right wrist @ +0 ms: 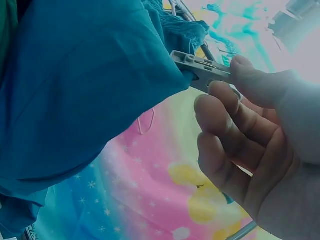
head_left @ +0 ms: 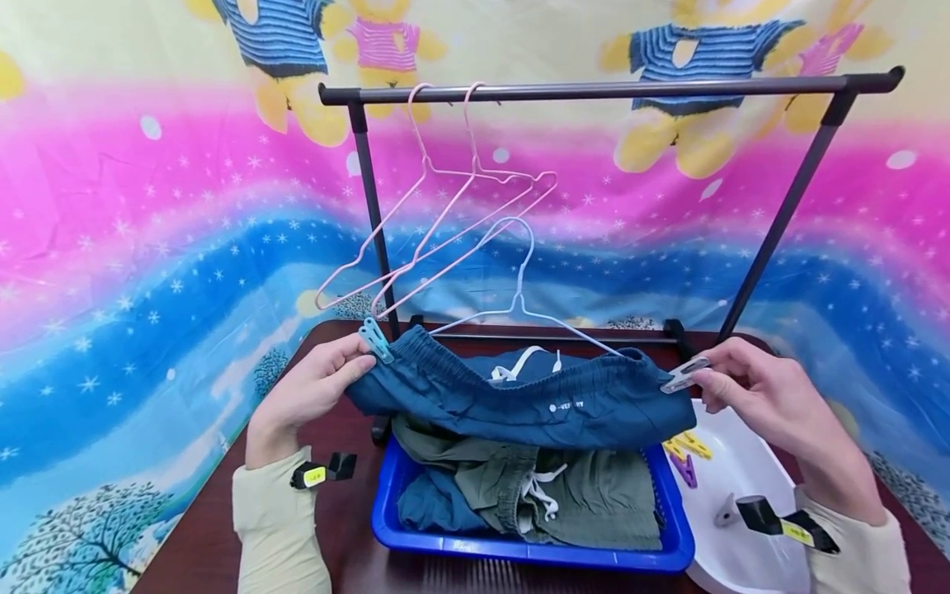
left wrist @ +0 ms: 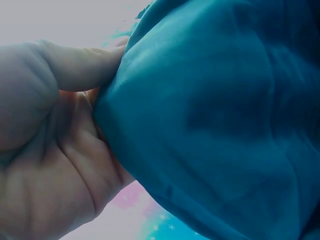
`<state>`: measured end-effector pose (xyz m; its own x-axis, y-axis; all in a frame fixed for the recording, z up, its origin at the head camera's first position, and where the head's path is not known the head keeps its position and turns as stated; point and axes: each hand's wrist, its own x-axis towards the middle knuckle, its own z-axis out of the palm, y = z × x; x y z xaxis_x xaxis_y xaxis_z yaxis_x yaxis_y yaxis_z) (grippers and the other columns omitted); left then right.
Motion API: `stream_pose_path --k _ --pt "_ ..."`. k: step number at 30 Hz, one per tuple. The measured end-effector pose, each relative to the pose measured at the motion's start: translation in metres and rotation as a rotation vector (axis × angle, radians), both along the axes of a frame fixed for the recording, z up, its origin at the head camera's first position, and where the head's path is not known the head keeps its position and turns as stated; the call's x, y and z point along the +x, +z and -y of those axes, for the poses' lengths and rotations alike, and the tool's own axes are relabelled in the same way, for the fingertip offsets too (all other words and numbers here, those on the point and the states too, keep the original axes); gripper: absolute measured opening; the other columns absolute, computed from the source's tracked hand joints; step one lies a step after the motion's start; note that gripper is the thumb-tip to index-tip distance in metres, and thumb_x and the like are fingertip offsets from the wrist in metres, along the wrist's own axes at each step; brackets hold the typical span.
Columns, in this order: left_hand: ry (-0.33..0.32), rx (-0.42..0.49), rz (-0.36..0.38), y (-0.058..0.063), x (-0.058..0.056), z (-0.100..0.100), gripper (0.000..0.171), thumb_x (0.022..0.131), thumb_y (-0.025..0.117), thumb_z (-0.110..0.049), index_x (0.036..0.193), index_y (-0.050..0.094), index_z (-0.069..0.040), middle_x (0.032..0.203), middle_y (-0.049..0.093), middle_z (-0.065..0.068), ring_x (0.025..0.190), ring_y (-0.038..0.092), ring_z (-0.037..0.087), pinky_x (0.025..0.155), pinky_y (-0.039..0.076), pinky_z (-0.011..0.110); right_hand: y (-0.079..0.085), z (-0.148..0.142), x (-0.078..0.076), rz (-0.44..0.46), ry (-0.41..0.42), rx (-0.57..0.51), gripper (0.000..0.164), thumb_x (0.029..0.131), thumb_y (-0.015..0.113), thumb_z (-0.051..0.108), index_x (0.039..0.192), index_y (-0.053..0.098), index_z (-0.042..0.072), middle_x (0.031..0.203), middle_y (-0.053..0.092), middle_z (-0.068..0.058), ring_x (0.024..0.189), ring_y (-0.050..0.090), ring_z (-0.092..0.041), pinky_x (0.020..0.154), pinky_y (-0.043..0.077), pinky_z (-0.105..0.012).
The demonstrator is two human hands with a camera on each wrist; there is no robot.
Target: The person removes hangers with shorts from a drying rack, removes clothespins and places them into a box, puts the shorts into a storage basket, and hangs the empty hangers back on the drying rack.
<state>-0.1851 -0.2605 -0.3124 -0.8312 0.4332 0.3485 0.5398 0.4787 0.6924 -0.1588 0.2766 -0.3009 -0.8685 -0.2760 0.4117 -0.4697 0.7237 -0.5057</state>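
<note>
Dark blue shorts (head_left: pixel 512 404) hang spread between my hands, above the basket. A light-blue hanger (head_left: pixel 522 297) rises from behind their elastic waistband. My left hand (head_left: pixel 308 388) pinches the edge of the shorts at the left, beside a teal clothespin (head_left: pixel 376 340) clipped at the waistband. In the left wrist view, thumb and fingers meet at the blue fabric (left wrist: pixel 210 110). At the right end, my right hand (head_left: pixel 772 404) pinches a grey clothespin (right wrist: pixel 200 70) between thumb and index finger. That clothespin's jaws are at the shorts' edge.
Two pink hangers (head_left: pixel 426 169) hang on the dark rack's bar (head_left: pixel 631 87). Below the shorts, a blue basket (head_left: pixel 534 551) holds folded olive-green shorts (head_left: pixel 594 495) and blue cloth (head_left: pixel 438 499). A white tray (head_left: pixel 750 462) at right contains yellow and purple clothespins (head_left: pixel 684 470).
</note>
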Motion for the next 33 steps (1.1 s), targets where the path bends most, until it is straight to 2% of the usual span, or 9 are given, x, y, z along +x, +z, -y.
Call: stream_pose_path --k 5,8,14,18,23,33 --pt "0.013 0.014 -0.003 -0.001 -0.002 0.002 0.015 0.103 0.049 -0.013 0.089 0.053 -0.011 0.061 0.030 -0.006 0.051 0.033 0.013 0.058 0.035 0.031 0.001 0.001 0.001 -0.016 -0.071 -0.020 0.010 0.093 0.068 0.021 0.101 0.064 0.026 0.070 0.065 0.009 0.066 0.055 -0.007 0.058 0.042 -0.023" --pt "0.017 0.028 0.001 -0.002 -0.003 0.003 0.016 0.104 0.048 -0.013 0.089 0.052 -0.010 0.060 0.031 -0.006 0.051 0.034 0.013 0.059 0.036 0.031 0.002 -0.001 0.001 -0.024 -0.087 -0.032 0.010 0.092 0.069 0.021 0.100 0.064 0.025 0.070 0.065 0.009 0.066 0.054 -0.007 0.056 0.042 -0.023" --pt "-0.008 0.046 -0.006 0.000 0.001 0.003 0.016 0.104 0.047 -0.011 0.089 0.051 -0.008 0.060 0.030 -0.004 0.051 0.033 0.014 0.059 0.036 0.031 0.000 -0.004 -0.004 0.006 -0.015 -0.001 0.028 0.093 0.068 0.017 0.119 0.057 0.016 0.071 0.067 0.009 0.063 0.063 -0.007 0.064 0.047 -0.017" --pt "-0.006 0.044 -0.006 0.000 0.001 0.001 0.016 0.104 0.047 -0.012 0.089 0.051 -0.008 0.061 0.031 -0.005 0.050 0.032 0.013 0.059 0.036 0.031 -0.001 -0.006 -0.004 0.049 0.032 0.074 0.036 0.093 0.068 0.017 0.127 0.055 0.016 0.075 0.069 0.014 0.065 0.066 -0.005 0.065 0.051 -0.021" --pt "-0.007 0.044 0.011 0.000 0.000 0.001 0.015 0.104 0.047 -0.012 0.089 0.051 -0.008 0.061 0.031 -0.005 0.051 0.033 0.014 0.060 0.037 0.031 -0.001 -0.011 -0.002 0.064 0.086 0.115 0.043 0.095 0.065 0.014 0.135 0.050 0.015 0.081 0.069 0.015 0.067 0.066 -0.002 0.062 0.053 -0.024" --pt "-0.013 0.022 0.017 -0.001 -0.002 0.003 0.015 0.104 0.047 -0.013 0.090 0.052 -0.009 0.060 0.032 -0.005 0.049 0.033 0.014 0.059 0.037 0.031 -0.005 -0.022 0.002 0.175 0.052 0.241 0.041 0.095 0.065 0.028 0.133 0.052 0.019 0.089 0.066 0.011 0.067 0.059 0.001 0.057 0.048 -0.024"
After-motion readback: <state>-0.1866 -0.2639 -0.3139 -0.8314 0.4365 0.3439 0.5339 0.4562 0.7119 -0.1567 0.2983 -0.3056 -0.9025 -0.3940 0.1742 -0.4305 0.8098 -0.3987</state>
